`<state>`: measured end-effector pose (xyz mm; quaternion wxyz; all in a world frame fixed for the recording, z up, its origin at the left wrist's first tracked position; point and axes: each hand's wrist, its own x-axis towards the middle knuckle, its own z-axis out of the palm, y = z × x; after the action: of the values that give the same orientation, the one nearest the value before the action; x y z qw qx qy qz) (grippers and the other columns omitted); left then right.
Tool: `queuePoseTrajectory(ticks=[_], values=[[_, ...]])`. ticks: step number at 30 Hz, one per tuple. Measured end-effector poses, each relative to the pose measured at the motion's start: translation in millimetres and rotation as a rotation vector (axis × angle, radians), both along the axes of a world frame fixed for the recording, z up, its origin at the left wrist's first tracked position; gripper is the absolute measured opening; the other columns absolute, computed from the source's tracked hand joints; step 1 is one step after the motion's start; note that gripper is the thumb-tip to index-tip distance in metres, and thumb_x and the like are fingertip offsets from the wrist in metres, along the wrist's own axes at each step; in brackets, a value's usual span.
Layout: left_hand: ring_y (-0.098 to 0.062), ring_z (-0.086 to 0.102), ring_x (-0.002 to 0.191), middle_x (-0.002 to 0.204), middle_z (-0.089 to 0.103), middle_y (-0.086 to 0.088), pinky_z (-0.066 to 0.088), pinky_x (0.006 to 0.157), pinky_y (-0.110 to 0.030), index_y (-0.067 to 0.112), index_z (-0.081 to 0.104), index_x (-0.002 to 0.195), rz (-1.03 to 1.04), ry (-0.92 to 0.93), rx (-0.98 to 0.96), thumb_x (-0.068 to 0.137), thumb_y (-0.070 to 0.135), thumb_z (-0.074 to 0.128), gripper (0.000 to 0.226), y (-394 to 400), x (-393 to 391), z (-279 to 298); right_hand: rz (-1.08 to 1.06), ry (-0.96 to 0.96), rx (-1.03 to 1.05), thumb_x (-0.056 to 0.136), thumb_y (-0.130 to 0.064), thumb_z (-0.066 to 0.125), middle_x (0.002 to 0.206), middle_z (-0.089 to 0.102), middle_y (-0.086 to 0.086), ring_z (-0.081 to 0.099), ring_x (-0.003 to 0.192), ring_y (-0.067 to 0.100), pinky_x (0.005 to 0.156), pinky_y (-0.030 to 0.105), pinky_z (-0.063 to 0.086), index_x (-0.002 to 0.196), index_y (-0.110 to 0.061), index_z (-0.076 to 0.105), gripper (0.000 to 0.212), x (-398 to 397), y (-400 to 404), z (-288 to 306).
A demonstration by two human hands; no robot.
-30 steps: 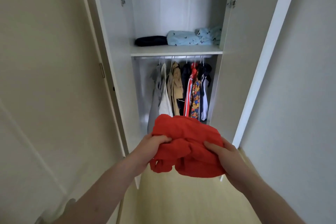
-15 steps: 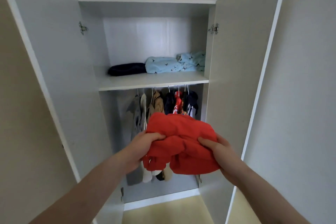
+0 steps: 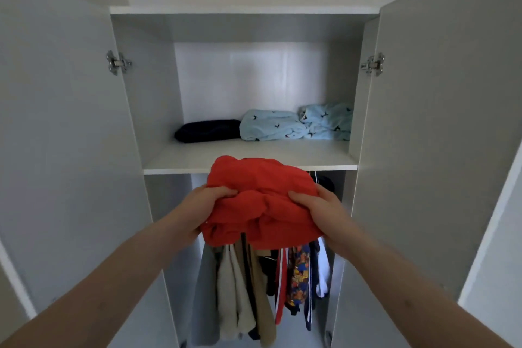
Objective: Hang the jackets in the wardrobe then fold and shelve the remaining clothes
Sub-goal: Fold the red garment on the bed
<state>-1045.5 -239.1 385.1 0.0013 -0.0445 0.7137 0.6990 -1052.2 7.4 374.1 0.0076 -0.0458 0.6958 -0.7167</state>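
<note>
- left hand grips left edge of folded red garment, thumb on top
- right hand grips its right edge, thumb on top
- red garment in the air, just in front of shelf front edge, not resting on it
- on shelf at back: dark folded item left, two light blue folded pieces right
- below shelf: jackets hanging
- both wardrobe doors stand wide
</note>
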Motion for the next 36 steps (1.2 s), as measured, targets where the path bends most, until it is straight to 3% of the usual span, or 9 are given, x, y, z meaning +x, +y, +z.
queuePoseTrajectory(ticks=[4, 10, 14, 18, 24, 28, 32, 34, 36], values=[[-0.025, 0.077, 0.087, 0.097, 0.08, -0.008, 0.06, 0.069, -0.034, 0.014, 0.069, 0.117, 0.006, 0.016, -0.008, 0.088, 0.03, 0.072, 0.032, -16.2, -59.1, 10.0, 0.022, 0.008, -0.008, 0.088, -0.032, 0.077, 0.109, 0.075, -0.001, 0.075, 0.09, 0.016, 0.068, 0.026, 0.059, 0.124, -0.026, 0.065, 0.039, -55.6, -14.2, 13.4], [-0.027, 0.078, 0.083, 0.094, 0.079, -0.012, 0.059, 0.062, -0.032, 0.009, 0.069, 0.118, 0.035, 0.025, 0.008, 0.085, 0.029, 0.075, 0.039, -46.9, -158.0, 15.6, -0.013, -0.002, 0.035, 0.089, -0.029, 0.076, 0.118, 0.072, 0.007, 0.071, 0.104, 0.027, 0.095, 0.044, 0.058, 0.135, -0.015, 0.06, 0.051, -152.7, -48.8, 21.5], [-0.031, 0.077, 0.079, 0.092, 0.079, -0.014, 0.059, 0.063, -0.036, 0.011, 0.072, 0.113, 0.063, 0.011, 0.029, 0.081, 0.03, 0.075, 0.038, -75.3, -225.3, 18.7, -0.028, -0.017, 0.029, 0.088, -0.03, 0.076, 0.115, 0.071, 0.004, 0.071, 0.098, 0.022, 0.074, 0.032, 0.059, 0.133, -0.015, 0.058, 0.051, -222.4, -83.0, 25.2], [-0.035, 0.076, 0.085, 0.093, 0.078, -0.018, 0.061, 0.078, -0.045, 0.008, 0.073, 0.109, 0.044, -0.039, 0.004, 0.083, 0.03, 0.071, 0.034, -109.2, -280.0, 25.1, -0.035, -0.051, 0.055, 0.087, -0.028, 0.072, 0.116, 0.068, 0.008, 0.07, 0.099, 0.027, 0.072, 0.036, 0.058, 0.134, -0.013, 0.051, 0.055, -291.7, -120.0, 25.8], [-0.032, 0.074, 0.083, 0.096, 0.077, -0.018, 0.059, 0.063, -0.033, 0.005, 0.072, 0.111, 0.105, -0.047, 0.0, 0.086, 0.025, 0.067, 0.032, -156.9, -344.6, 35.2, -0.036, -0.062, -0.005, 0.081, -0.025, 0.072, 0.119, 0.067, 0.013, 0.071, 0.098, 0.029, 0.067, 0.035, 0.057, 0.134, -0.011, 0.045, 0.061, -374.2, -172.8, 23.4], [-0.032, 0.072, 0.084, 0.097, 0.076, -0.017, 0.06, 0.072, -0.037, 0.0, 0.069, 0.119, 0.184, -0.043, -0.028, 0.088, 0.024, 0.066, 0.039, -182.5, -381.2, 26.7, 0.022, -0.107, 0.002, 0.088, -0.022, 0.068, 0.118, 0.069, 0.012, 0.071, 0.098, 0.028, 0.066, 0.034, 0.058, 0.136, -0.012, 0.05, 0.052, -413.1, -202.0, 16.1], [-0.036, 0.048, 0.136, 0.153, 0.045, -0.019, 0.039, 0.115, -0.046, 0.008, 0.029, 0.157, 0.345, 0.02, -0.447, 0.075, 0.046, 0.072, 0.1, -198.6, -396.9, 1.2, -0.113, 0.031, 0.518, 0.095, -0.043, 0.063, 0.149, 0.041, 0.014, 0.048, 0.132, 0.036, 0.11, 0.044, 0.043, 0.154, -0.02, 0.035, 0.07, -421.8, -208.8, -16.4], [-0.035, 0.033, 0.147, 0.162, 0.032, -0.013, 0.027, 0.122, -0.047, 0.016, 0.024, 0.16, 0.45, 0.198, -0.755, 0.087, 0.05, 0.065, 0.09, -200.1, -396.0, -15.8, -0.215, 0.24, 0.623, 0.098, -0.048, 0.058, 0.154, 0.029, 0.011, 0.033, 0.141, 0.034, 0.115, 0.044, 0.031, 0.156, -0.026, 0.033, 0.067, -416.4, -209.3, -36.5], [-0.03, 0.033, 0.146, 0.159, 0.037, -0.004, 0.025, 0.121, -0.051, 0.023, 0.04, 0.153, 0.463, 0.501, -0.944, 0.09, 0.055, 0.051, 0.071, -193.9, -391.1, -28.5, -0.251, 0.423, 0.609, 0.1, -0.048, 0.053, 0.152, 0.029, 0.005, 0.03, 0.138, 0.029, 0.113, 0.038, 0.029, 0.151, -0.031, 0.041, 0.055, -414.3, -210.4, -47.9]])
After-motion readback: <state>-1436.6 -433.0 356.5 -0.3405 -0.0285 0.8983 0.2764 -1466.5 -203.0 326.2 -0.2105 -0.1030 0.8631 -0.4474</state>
